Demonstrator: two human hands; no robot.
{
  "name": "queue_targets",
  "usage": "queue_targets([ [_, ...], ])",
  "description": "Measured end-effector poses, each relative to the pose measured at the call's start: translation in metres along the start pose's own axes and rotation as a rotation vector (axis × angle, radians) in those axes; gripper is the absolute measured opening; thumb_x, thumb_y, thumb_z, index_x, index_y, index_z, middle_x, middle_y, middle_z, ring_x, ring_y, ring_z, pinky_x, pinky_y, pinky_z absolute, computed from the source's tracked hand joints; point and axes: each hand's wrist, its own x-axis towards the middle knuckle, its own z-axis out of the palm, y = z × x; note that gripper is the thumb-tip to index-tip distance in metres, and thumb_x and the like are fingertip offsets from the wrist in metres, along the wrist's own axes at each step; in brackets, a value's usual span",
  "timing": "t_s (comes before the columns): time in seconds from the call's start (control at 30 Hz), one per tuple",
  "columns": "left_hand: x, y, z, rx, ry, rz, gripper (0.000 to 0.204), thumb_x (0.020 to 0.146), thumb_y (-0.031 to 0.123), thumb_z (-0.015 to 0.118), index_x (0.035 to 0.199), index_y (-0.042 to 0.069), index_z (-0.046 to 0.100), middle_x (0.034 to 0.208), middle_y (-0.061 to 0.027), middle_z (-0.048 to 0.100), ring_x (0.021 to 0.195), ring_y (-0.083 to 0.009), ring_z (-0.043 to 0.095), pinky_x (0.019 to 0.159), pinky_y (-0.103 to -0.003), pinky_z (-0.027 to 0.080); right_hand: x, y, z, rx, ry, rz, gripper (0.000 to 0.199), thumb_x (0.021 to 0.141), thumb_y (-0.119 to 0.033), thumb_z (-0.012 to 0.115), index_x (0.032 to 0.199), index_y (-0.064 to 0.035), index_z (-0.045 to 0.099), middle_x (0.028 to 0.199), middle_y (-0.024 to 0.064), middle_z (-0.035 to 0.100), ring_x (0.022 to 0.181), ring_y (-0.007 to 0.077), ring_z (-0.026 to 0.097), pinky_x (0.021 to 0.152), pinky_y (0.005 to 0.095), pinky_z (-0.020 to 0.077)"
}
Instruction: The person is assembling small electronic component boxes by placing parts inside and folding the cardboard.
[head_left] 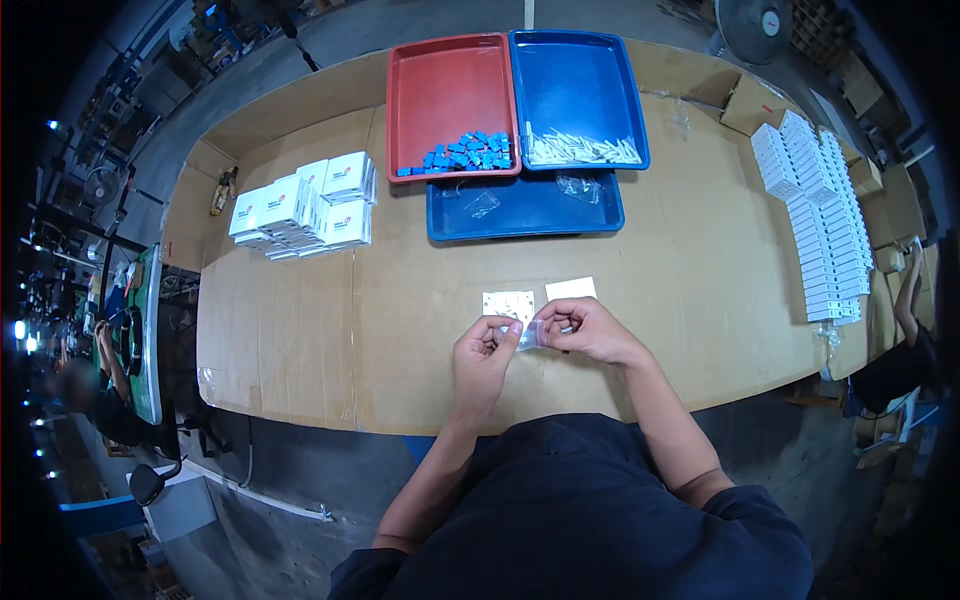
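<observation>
A small clear plastic bag (530, 337) is stretched between my two hands, near the front of the cardboard-covered table. My left hand (482, 362) pinches one side of it between thumb and fingers. On the other side, my right hand (592, 332) is closed on the bag's edge with bent fingers. What the bag contains, if anything, cannot be made out. Just beyond my left fingers lies a white card with dark marks (508, 302), partly covered by the hand. A plain white square piece (571, 289) lies just past my right hand.
Farther back are a red tray (450, 100) of blue parts, a blue tray (575, 85) of white slender pieces, and a lower blue tray (530, 222) with clear bags. White boxes (310, 205) are stacked left, more white boxes (825, 230) right. Other people work at both sides.
</observation>
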Motion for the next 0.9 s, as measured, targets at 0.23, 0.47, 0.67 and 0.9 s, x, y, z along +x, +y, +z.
queue_targets([
  [0.23,-0.002,0.009,-0.001,0.03,-0.056,-0.003,0.015,0.104,0.009,0.066,0.113,-0.001,0.07,0.08,0.0072,0.06,0.07,0.001,0.047,0.06,-0.018,0.035,0.003,0.002,-0.001,0.023,0.029,0.064,0.011,0.101,-0.009,0.067,0.106,0.001,0.07,0.081,0.0018,0.069,0.064,0.0062,0.059,0.058,0.0236,0.0491],
  [0.47,-0.002,0.027,-0.001,0.585,0.109,0.339,0.043,0.098,0.022,0.073,0.133,0.001,0.063,0.106,-0.0048,0.069,0.094,-0.0147,0.061,0.087,-0.032,0.045,0.002,0.002,0.011,0.051,0.159,0.073,0.013,0.099,-0.005,0.066,0.107,0.0032,0.071,0.083,0.004,0.072,0.063,0.0063,0.06,0.058,0.0233,0.0497],
  [0.67,0.0,0.04,0.003,1.048,-0.142,0.637,0.056,0.083,0.036,0.083,0.127,0.006,0.068,0.117,-0.0067,0.069,0.116,-0.0272,0.06,0.109,-0.049,0.035,-0.002,0.003,0.011,0.016,0.123,0.035,0.015,0.095,0.002,0.064,0.107,0.0026,0.073,0.083,0.0006,0.069,0.068,0.0058,0.06,0.06,0.0231,0.0484],
  [0.9,0.002,0.031,0.001,0.953,-0.165,0.586,0.042,0.081,0.028,0.087,0.115,0.007,0.074,0.11,-0.0072,0.073,0.109,-0.0262,0.065,0.104,-0.044,0.04,-0.001,0.003,0.013,-0.161,0.166,-0.025,0.016,0.094,0.001,0.063,0.106,0.0022,0.074,0.078,-0.0013,0.067,0.069,0.0046,0.058,0.062,0.0229,0.0459],
])
